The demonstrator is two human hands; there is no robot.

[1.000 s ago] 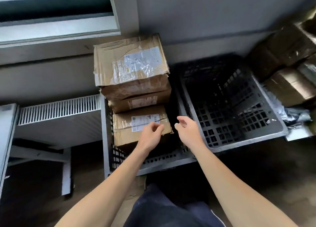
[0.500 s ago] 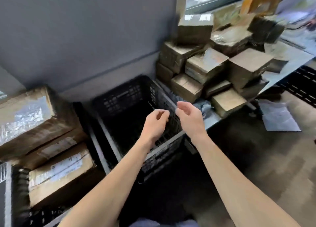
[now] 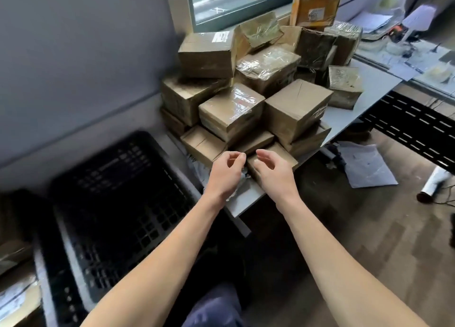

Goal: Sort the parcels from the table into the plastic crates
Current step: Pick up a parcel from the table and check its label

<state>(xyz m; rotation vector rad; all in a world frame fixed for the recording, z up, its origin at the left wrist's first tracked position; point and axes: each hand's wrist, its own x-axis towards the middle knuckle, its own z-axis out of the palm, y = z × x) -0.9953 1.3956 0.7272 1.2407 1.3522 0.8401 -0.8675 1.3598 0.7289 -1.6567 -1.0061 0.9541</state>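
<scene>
Left hand (image 3: 225,175) and right hand (image 3: 274,172) are off the crate (image 3: 118,203) now, over the parcels (image 3: 231,110) at the counter (image 3: 246,200) edge, fingers (image 3: 236,156) loosely curled, empty.

A grey plastic bag (image 3: 366,165) and a silvery roll (image 3: 432,185) lie apart on the brown floor (image 3: 369,233).

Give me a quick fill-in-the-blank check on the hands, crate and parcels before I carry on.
1. The left hand and right hand both hold ____.
2. The black crate stands to the ____ of the table.
3. The parcels are piled on the table in front of a ____.
Missing words: nothing; left; window.
</scene>
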